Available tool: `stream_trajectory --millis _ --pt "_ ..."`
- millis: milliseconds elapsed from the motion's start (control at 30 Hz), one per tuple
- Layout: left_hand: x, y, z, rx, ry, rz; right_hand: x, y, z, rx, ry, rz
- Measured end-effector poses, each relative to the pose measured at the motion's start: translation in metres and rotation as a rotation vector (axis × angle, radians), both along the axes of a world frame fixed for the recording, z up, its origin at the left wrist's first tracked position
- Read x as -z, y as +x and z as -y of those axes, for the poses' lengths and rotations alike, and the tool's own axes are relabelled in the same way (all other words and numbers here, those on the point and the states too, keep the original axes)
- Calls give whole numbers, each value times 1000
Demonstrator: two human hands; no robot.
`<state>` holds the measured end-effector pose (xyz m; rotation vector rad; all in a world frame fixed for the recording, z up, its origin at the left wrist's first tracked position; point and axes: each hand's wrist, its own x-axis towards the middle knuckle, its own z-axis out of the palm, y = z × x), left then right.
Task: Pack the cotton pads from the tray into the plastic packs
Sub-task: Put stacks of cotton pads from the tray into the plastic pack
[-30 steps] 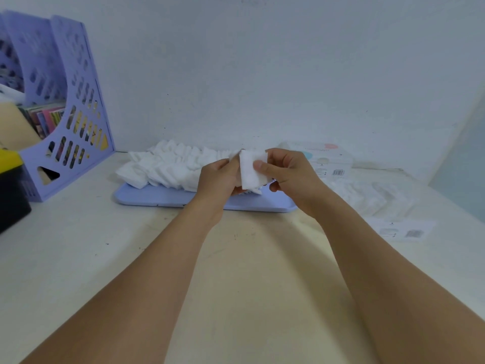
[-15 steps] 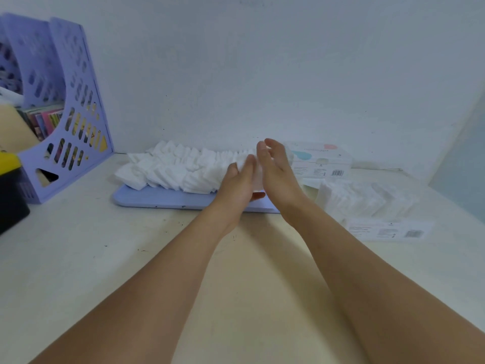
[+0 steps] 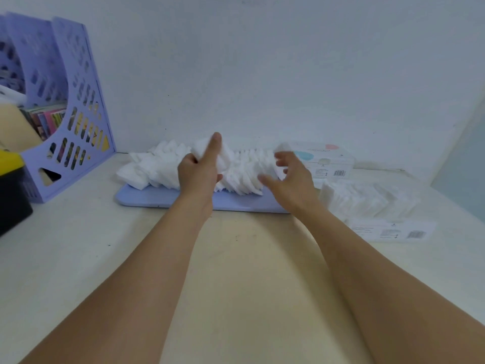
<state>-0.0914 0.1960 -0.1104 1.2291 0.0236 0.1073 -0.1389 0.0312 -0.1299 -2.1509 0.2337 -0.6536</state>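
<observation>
White cotton pads (image 3: 244, 174) row runs left-right along tray (image 3: 168, 199); left hand (image 3: 199, 172) grip holds pads, right hand (image 3: 291, 179) spread open.

Bare cream tabletop (image 3: 236, 271) at 6 o'clock, open for passage between the forearms. Blocked at 12 o'clock by the flat lilac plastic tray (image 3: 162, 198) heaped with white square cotton pads (image 3: 157, 166), white wall just behind. At 9 o'clock, a perforated lilac plastic file rack (image 3: 78, 132) and a black-and-yellow box (image 3: 10, 190). At 3 o'clock, clear plastic packs of pads (image 3: 372, 200) and a white printed carton (image 3: 325, 160).
</observation>
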Motion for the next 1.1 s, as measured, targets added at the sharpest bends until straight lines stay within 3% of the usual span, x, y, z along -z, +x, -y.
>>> stream_trajectory --millis 167,533,800,933,1100 --pt "6 6 -8 5 -41 -31 15 14 -7 -95 -308 -157" --pt "7 12 -6 43 -97 -136 17 36 2 -72 -140 -193" --pt "7 13 -6 59 -109 -145 11 47 -9 -5 -305 -229" --pt "7 10 -5 68 -66 -139 14 49 -8 69 -295 -134" --pt "8 10 -5 35 -7 -109 -10 25 -10 231 -270 149"
